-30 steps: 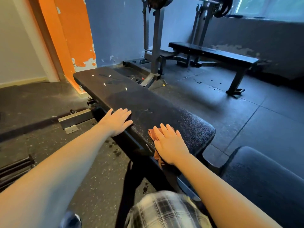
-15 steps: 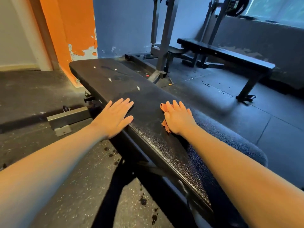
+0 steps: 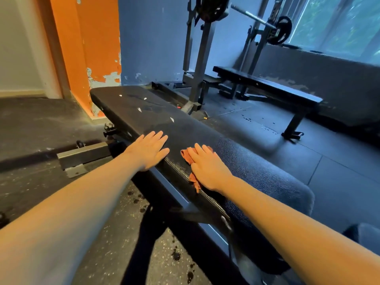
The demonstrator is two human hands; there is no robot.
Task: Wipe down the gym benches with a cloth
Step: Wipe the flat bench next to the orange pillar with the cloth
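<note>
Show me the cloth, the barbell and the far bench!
cloth (image 3: 186, 156): head view, its uncovered orange corner.
barbell (image 3: 253, 16): head view, middle of the steel bar.
far bench (image 3: 267, 84): head view, top of its black pad.

Crumpled orange cloth lies on the black bench (pad white-flecked).

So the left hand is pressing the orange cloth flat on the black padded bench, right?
Not quite: the head view shows the right hand pressing the orange cloth on the black padded bench; the left hand rests bare.
</note>
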